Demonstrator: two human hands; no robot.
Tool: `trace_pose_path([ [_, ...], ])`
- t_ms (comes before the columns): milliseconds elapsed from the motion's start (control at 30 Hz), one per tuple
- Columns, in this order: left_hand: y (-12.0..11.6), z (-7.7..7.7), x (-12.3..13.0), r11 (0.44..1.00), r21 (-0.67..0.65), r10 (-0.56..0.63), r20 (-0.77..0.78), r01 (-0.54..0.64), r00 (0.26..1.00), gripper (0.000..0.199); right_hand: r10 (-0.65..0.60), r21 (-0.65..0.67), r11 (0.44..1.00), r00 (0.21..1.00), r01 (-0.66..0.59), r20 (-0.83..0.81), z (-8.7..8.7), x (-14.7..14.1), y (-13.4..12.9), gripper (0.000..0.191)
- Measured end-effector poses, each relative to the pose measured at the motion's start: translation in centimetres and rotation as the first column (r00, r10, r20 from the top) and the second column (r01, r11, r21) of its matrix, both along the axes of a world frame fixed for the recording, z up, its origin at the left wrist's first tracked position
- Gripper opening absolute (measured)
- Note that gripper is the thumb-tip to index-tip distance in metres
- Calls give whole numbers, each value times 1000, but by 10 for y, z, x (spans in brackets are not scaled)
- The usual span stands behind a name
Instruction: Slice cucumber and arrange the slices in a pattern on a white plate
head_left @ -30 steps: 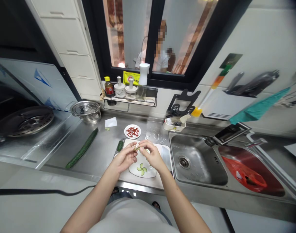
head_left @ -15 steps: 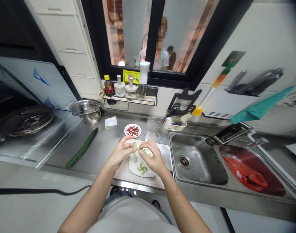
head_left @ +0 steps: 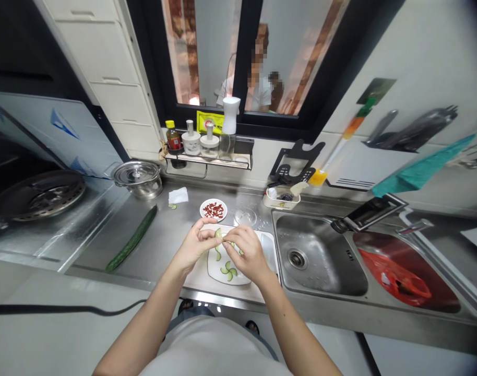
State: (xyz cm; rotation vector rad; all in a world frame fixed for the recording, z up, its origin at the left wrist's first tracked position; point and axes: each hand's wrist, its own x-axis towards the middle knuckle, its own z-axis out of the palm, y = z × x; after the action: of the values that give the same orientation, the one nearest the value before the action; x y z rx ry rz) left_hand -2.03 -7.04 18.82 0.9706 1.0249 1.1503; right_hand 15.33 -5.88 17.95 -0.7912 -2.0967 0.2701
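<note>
At the frame's middle, the left hand (head_left: 199,243) is pinching a cucumber slice (head_left: 218,233) over the white plate (head_left: 212,269). The right hand (head_left: 246,250) is curling close to it (I cannot tell if it is holding anything). Pinching softly is likely keeping the slice whole.

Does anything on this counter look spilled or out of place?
A cucumber slice lies on the bare counter by the white paper, apart from those on the plate; water drops dot the steel near the sink.
</note>
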Motion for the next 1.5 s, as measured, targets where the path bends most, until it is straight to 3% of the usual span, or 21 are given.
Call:
trace_pose_path([
  [300, -1, 1, -3, 998, 2, -56, -57, 56, 997, 50, -22, -37, 999, 999, 23, 34, -4, 1, 2, 13],
  [633, 4, -4, -5, 995, 64, -64, -101, 70, 993, 56, 35, -147, 988, 999, -36, -5, -2, 0, 2, 14],
  [1067, 1, 0, -5, 982, 173, -36, -233, 78, 972, 49, 11, -337, 940, 991, -56, -133, -8, -4, 5, 13],
  [1333, 3, 3, -8, 978, 180, -56, -259, 105, 964, 47, 52, -492, 861, 984, -130, -168, -8, -2, 12, 14],
  [1500, 7, -8, -8, 974, 193, -55, -301, 118, 952, 35, 55, -661, 731, 979, -173, -194, -17, 2, 19, 14],
])
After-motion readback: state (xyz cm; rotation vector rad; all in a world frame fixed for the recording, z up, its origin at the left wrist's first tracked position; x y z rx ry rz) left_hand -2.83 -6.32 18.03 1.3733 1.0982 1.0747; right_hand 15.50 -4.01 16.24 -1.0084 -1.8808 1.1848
